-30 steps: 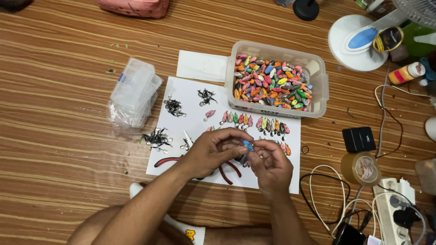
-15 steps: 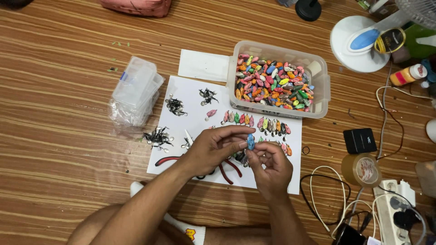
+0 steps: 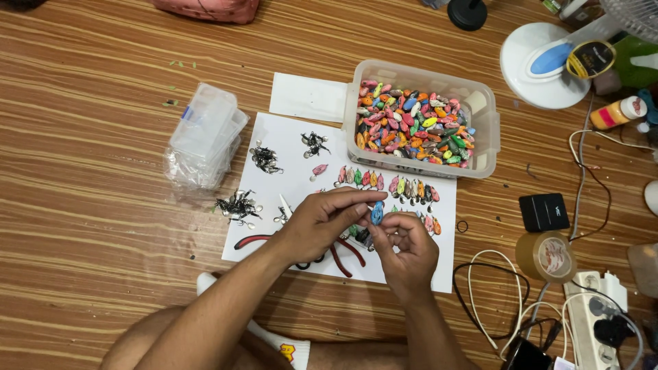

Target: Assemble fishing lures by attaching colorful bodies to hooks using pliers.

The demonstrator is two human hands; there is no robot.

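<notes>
We see both forearms reach up from the lower edge and meet over the white paper sheet [image 3: 288,144] on the wooden table [image 3: 89,260]. The left hand [image 3: 319,223] lies knuckles up, its grip narrowed to fingertips pinching the top of a small blue lure [image 3: 376,214]. The right hand [image 3: 408,250] curls beneath, fingers bent tight around the lure's lower end. Red-handled pliers [image 3: 343,253] lie under the hands; the clear tub of coloured lures [image 3: 483,130] sits just beyond.
</notes>
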